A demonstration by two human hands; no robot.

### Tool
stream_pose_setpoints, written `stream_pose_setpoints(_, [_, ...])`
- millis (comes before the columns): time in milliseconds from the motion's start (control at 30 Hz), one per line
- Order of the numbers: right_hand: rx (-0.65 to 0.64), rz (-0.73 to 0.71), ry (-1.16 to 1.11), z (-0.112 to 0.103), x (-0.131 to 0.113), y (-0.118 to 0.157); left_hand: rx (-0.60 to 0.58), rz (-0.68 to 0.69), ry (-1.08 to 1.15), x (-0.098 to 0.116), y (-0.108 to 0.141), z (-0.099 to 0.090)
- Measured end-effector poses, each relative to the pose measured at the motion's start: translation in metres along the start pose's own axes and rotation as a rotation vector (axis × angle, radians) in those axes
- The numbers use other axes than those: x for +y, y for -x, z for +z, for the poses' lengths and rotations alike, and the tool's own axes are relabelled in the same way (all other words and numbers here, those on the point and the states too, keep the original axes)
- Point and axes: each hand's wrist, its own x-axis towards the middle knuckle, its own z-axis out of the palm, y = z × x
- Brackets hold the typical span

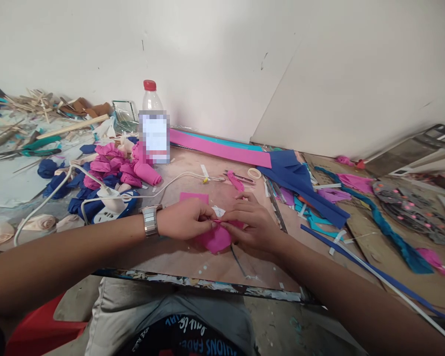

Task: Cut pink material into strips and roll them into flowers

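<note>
Left hand (183, 218) and right hand (258, 226) both pinching here, thumbs and fingers closed on the gathered upper edge of a pink fabric piece (215, 242)! It sits right between them over the tabletop (261, 272), the pinched edge running left to right, the loose part pointing down towards the wearer; fingers cover too much to call its long axis.
</note>
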Motion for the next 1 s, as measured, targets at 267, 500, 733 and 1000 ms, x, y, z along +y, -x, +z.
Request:
stream_pose_setpoints(267, [0.070,-0.135,0.102,-0.003,0.003,-0.002,-0.024,-0.027,0.084,0.000,0.000,-0.003])
stream_pose_setpoints(500, [0.081,-0.138,0.118,-0.004,0.002,-0.001,0.029,0.034,0.041,0.005,0.002,-0.002])
stream_pose_setpoints(733, [0.105,-0.096,0.069,0.000,0.000,0.000,0.087,0.052,-0.058,0.012,0.005,0.002])
stream_pose_setpoints(1000, [0.108,-0.142,0.132,-0.004,-0.002,-0.001,0.072,0.043,0.157,0.010,0.003,0.002])
